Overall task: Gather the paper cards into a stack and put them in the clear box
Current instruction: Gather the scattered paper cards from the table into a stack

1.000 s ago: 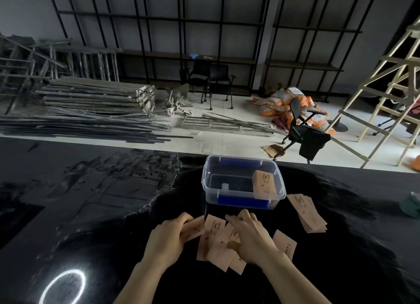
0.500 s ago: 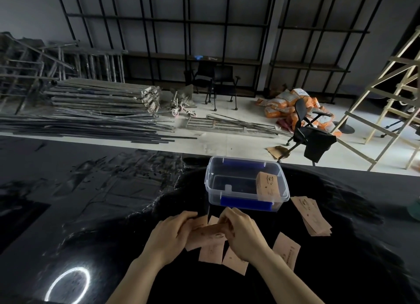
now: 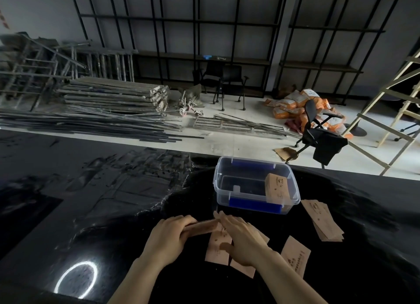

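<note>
A clear box (image 3: 254, 201) with blue clips stands on the black table, with one tan paper card (image 3: 276, 186) leaning inside it at the right. Just in front of the box, my left hand (image 3: 169, 236) and my right hand (image 3: 241, 239) pinch a small stack of cards (image 3: 201, 228) on edge between them. Loose cards (image 3: 217, 247) lie flat under my right hand. One more card (image 3: 295, 258) lies to the right, and a fanned pile of cards (image 3: 322, 223) sits right of the box.
The black table (image 3: 91, 201) is glossy, with a ring-light reflection (image 3: 77, 278) near its front left. Beyond its far edge are metal bars, office chairs, orange sacks and a wooden ladder on the floor.
Both hands have drawn several spread cards together and tipped them up on edge into a stack. Fewer loose cards lie flat in front of me.
</note>
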A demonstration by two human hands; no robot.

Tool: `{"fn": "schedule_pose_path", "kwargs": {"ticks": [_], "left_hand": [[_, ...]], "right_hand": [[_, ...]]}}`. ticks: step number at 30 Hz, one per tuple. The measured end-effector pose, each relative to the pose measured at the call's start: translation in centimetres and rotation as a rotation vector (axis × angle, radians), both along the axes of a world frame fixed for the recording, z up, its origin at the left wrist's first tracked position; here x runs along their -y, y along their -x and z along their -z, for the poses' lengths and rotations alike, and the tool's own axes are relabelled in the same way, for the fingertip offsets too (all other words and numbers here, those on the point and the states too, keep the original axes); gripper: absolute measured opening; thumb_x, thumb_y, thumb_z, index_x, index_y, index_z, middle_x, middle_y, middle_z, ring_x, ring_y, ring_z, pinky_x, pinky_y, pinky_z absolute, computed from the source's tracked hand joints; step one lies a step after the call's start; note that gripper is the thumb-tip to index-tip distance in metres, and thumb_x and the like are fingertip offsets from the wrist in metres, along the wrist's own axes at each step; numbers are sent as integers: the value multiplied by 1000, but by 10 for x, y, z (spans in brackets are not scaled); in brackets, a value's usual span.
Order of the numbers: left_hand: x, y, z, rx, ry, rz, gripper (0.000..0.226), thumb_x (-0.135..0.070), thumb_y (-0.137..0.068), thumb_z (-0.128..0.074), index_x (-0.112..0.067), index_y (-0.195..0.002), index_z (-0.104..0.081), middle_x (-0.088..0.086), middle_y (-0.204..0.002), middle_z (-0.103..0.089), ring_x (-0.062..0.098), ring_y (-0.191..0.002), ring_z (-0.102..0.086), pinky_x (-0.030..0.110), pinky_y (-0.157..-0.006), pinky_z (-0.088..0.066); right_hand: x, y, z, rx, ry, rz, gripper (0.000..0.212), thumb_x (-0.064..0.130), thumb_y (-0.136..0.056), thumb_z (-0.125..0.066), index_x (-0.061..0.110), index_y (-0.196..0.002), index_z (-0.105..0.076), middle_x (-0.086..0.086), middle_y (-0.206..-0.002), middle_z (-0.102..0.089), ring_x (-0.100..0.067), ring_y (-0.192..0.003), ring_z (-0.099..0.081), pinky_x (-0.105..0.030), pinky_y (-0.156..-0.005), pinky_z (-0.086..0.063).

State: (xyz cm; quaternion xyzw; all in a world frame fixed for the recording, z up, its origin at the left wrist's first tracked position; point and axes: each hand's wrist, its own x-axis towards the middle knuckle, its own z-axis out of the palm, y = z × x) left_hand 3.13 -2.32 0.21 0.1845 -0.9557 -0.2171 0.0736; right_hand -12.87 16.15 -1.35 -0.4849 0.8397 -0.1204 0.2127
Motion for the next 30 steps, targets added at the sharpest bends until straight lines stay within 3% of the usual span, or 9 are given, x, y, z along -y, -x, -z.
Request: {"fn": "schedule_pose_path", "kwargs": {"ticks": [4,9,13,20,25,30], "left_hand": [[4,0,-1,10,-13,-15,21,-30,-94,-59,-40,-111,-64,-19,-97,-69,4,-90,-64,24,-76,-44],[6,4,2,7,27,-15,20,-29,-94,-59,-39,-111,-63,-17,-99,-71,6,-93,-65,28,-87,-48],[8,8,2,8,114,29,30,-27,-95,-53,-40,-120,-61,-14,-104,-73,12,-95,-63,30,-88,-44],[7,14,9,44,165,65,48,-21,-94,-52,-40,-138,-48,-17,-127,-62,9,-119,-52,30,-108,-36],[4,16,13,34,131,71,56,-19,-92,-57,-35,-144,-44,-18,-145,-50,7,-132,-47,28,-114,-34],[3,16,9,24,138,70,56,-20,-90,-58,-35,-142,-47,-15,-140,-58,9,-127,-53,28,-110,-38]], "right_hand": [[9,5,2,-35,-32,-1,101,42,-90,-76,37,-163,-6,2,-157,-39,-25,-143,-33,-48,-119,-32],[5,16,7,-40,-108,29,101,55,-82,-80,35,-162,-21,0,-145,-36,-22,-128,-36,-39,-112,-35],[2,17,3,-79,-156,-24,87,58,-85,-74,36,-159,-31,1,-154,-25,-27,-135,-31,-44,-117,-32],[-6,14,-13,-175,-130,-64,58,60,-86,-73,29,-131,-54,3,-143,-43,-22,-127,-41,-40,-108,-42],[-6,14,-11,-169,-111,-58,70,59,-88,-73,31,-147,-47,5,-143,-48,-19,-129,-42,-38,-108,-41],[-12,21,-3,-143,-121,-92,78,64,-85,-70,37,-153,-41,8,-138,-44,-12,-119,-38,-31,-96,-40]]}}
